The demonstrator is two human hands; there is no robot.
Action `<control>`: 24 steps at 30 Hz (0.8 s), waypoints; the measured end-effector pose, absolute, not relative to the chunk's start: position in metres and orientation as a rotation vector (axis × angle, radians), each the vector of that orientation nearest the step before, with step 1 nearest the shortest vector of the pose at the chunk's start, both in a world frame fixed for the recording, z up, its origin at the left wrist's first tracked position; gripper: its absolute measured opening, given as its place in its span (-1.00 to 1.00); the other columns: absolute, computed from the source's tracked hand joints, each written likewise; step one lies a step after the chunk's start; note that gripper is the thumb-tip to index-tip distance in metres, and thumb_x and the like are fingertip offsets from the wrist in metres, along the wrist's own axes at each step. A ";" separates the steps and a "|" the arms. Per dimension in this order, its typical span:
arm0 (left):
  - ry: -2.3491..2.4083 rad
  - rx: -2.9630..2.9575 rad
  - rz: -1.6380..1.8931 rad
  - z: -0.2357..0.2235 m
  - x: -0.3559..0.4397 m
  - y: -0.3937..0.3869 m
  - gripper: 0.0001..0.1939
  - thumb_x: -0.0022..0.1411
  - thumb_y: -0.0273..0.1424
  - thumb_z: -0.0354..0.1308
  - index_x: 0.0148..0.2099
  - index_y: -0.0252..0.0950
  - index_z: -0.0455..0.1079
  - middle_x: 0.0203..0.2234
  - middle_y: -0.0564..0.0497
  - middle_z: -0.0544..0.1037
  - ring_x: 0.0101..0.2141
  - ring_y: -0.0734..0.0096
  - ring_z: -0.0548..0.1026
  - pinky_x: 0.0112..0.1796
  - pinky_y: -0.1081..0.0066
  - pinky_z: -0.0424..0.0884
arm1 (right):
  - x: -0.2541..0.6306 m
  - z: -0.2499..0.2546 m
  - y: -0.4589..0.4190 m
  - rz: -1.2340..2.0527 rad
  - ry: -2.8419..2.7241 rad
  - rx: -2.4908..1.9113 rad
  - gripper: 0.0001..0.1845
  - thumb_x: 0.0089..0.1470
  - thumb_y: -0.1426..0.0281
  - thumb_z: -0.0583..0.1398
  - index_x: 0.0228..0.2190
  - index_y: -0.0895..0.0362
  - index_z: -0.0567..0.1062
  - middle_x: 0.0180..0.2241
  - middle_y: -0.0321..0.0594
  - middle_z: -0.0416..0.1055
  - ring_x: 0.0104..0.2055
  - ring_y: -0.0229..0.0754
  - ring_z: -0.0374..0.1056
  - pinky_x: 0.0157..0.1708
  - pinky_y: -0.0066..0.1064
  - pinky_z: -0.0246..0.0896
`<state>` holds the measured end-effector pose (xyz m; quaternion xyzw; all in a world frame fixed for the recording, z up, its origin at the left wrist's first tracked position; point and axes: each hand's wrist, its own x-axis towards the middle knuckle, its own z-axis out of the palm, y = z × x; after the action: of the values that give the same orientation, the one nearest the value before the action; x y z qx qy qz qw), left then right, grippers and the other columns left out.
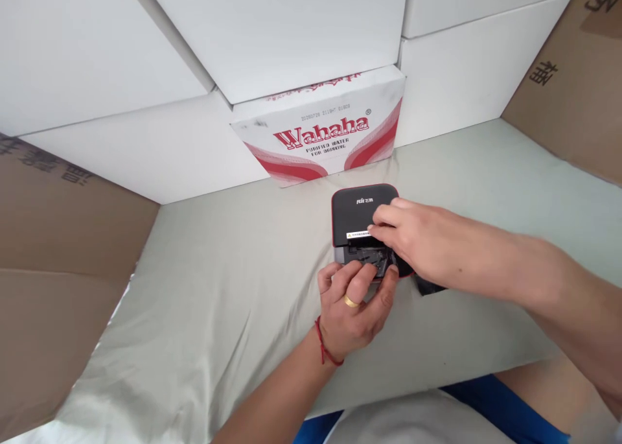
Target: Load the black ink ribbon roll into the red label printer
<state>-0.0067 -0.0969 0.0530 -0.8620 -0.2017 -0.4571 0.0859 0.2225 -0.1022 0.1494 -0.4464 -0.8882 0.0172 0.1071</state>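
Closely paired, both bare hands work at a black rounded-square plastic device with a red rim point(357, 214). The left hand point(357, 301), wearing a gold ring point(350, 301) and red string bracelet point(321, 343), curls its fingers into the open dark recess; the right hand point(411, 233) bends its fingers over the white label strip point(357, 235). Whether either pinches anything, I cannot tell. The device lies on pale green cloth point(233, 256), near a white-and-red printed Wahaha carton point(323, 133); white boxes point(451, 74) stand behind.
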 end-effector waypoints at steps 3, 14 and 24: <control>-0.609 -2.581 -1.343 0.053 -0.008 -0.097 -0.69 0.44 -0.54 0.27 0.08 -0.16 0.74 -0.18 -0.08 0.61 -0.05 0.21 0.51 0.03 0.16 0.36 | 0.215 0.133 -0.118 -0.044 -2.594 -1.343 -0.63 0.28 0.69 0.18 -0.06 0.23 0.73 -0.02 0.05 0.62 -0.04 0.02 0.43 -0.11 -0.20 0.49; -0.546 -2.723 -1.558 0.050 -0.015 -0.090 -0.61 0.42 -0.57 0.22 0.21 -0.26 0.64 -0.14 -0.08 0.62 -0.06 0.22 0.53 0.00 0.19 0.44 | 0.210 0.121 -0.126 -0.198 -2.325 -1.422 -0.46 0.29 0.74 0.11 0.15 0.33 0.69 -0.04 0.00 0.72 -0.05 -0.01 0.58 -0.32 -0.28 0.62; -1.607 -3.039 -2.421 0.029 -0.040 -0.034 -0.49 0.40 -0.18 0.40 0.36 0.01 0.59 0.29 -0.10 0.54 0.24 0.09 0.55 0.23 0.12 0.52 | 0.188 0.106 -0.170 -0.147 -2.180 -1.129 -0.47 0.33 0.77 0.07 0.12 0.35 0.71 0.06 0.01 0.76 0.13 -0.04 0.66 0.13 -0.26 0.75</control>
<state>-0.0400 -0.0344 0.0286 -0.6231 -0.3294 -0.4964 -0.5068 0.1881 -0.1697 0.1056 -0.4325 -0.8354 -0.0562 0.3345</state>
